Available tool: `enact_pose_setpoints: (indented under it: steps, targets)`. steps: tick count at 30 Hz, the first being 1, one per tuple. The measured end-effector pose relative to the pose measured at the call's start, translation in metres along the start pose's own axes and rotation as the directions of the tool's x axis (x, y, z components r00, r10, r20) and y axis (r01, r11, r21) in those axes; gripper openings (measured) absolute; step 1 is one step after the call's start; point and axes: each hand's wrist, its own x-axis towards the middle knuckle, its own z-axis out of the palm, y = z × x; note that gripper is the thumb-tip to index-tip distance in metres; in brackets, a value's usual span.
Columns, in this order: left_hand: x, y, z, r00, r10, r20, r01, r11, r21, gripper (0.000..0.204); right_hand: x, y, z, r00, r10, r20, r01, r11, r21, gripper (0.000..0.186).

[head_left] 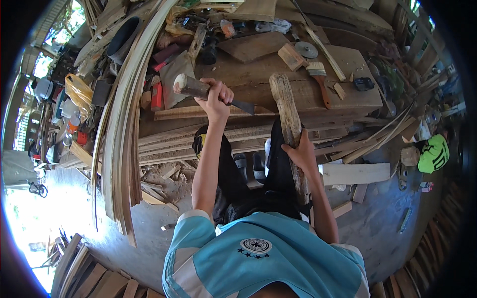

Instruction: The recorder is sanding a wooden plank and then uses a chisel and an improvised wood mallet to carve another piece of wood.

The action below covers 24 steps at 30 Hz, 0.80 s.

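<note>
My left hand (217, 102) is raised over the front of the workbench, closed around the thick round wooden handle of a bladed tool (194, 88). Its dark metal blade (244, 106) points right, toward a rough, bark-streaked length of wood (284, 102). That piece slants from my lap up to the bench, with its far end over the bench top. My right hand (302, 151) grips it from the right side, below its middle. Blade and wood are apart. Whether the tool is a chisel or a knife I cannot tell.
On the bench (253, 79) lie a paintbrush (320, 82), a wood block (292, 56), a grey disc (306, 49) and a black object (364, 84). Long thin strips (126, 114) stretch along the left. A white plank (355, 174) lies at right, near a person in bright green (435, 154).
</note>
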Motion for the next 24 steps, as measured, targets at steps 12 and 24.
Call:
enact_pose_setpoints:
  steps: [12, 24]
  targets:
    - [-0.006, -0.009, -0.021, 0.919, 0.086, -0.386, -0.167, 0.969, -0.181, 0.012, 0.001, -0.001, 0.003, 0.998, 0.059, -0.006, -0.060, 0.997, -0.047, 0.057]
    - [-0.008, -0.007, -0.010, 0.982, 0.115, -0.152, -0.142, 0.973, -0.180, 0.010, -0.006, 0.008, 0.005, 0.996, -0.015, -0.084, 0.021, 0.997, 0.071, 0.058]
